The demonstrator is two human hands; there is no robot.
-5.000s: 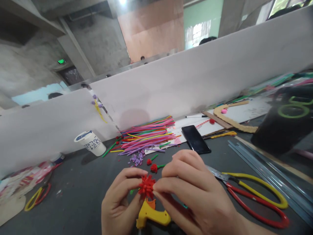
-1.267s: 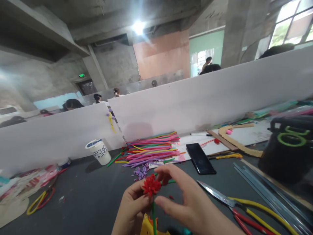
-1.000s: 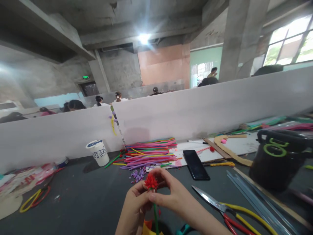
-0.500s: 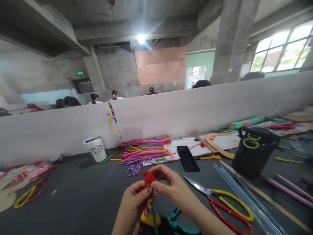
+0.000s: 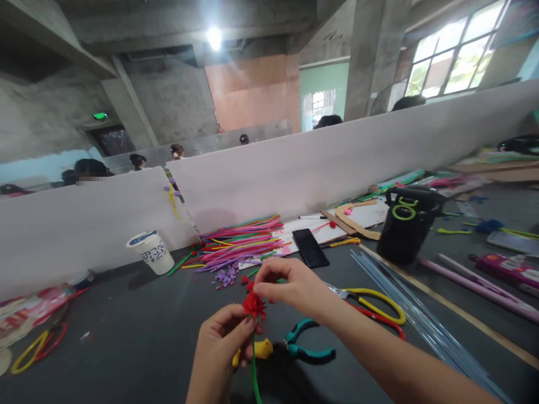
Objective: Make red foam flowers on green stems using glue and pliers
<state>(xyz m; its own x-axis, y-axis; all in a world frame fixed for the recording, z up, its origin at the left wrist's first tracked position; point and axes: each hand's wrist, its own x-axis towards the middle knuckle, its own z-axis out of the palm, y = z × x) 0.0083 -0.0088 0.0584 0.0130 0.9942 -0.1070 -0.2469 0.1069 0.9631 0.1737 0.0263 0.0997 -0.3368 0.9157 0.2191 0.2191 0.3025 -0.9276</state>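
Left hand (image 5: 223, 343): pinched closed on green stem (image 5: 254, 367) under red flower (image 5: 253, 306)
Right hand (image 5: 292, 280): fingers curled beside red flower; hold unclear
Scissors (image 5: 344, 293): blades partly hidden

tabletop (image 5: 138, 336): matt | phone (image 5: 310, 247): glossy | strips (image 5: 404, 306): clear, glossy plastic | scissor blades (image 5: 338, 290): shiny metal | slat (image 5: 421, 285): wood

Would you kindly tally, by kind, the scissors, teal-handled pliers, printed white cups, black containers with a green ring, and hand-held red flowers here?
Scissors: 2 (left pair, right pair)
Teal-handled pliers: 1
Printed white cup: 1
Black container with green ring: 1
Hand-held red flower: 1
Total: 6
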